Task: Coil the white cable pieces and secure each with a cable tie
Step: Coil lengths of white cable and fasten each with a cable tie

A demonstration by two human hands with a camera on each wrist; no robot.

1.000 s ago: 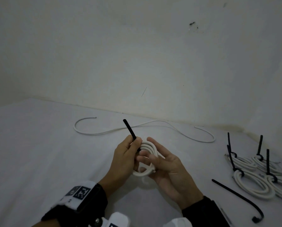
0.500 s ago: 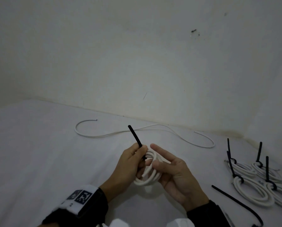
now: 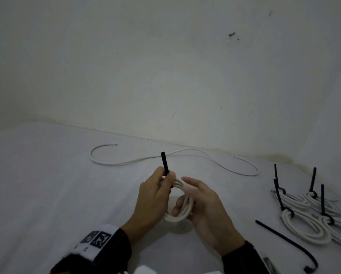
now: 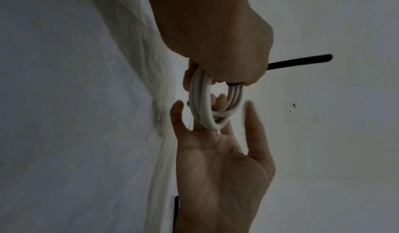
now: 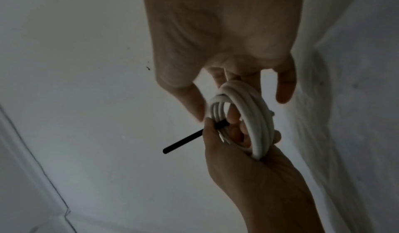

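The left hand (image 3: pixel 153 196) is curled around the small coil of white round plastic cable (image 3: pixel 180 211) at its 12 o'clock edge, pinching the stiff black cable tie (image 3: pixel 165 164) against the turns. The right hand (image 3: pixel 203 206) lies open, its fingers (image 5: pixel 285 86) straight, some passing through the loop. The coil is held above the white cloth surface (image 3: pixel 47 184). Light and springy, it will likely unwind if released; grip across all turns beside the tie

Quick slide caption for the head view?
Left hand pinches black tie on white coil; right hand steadies it.
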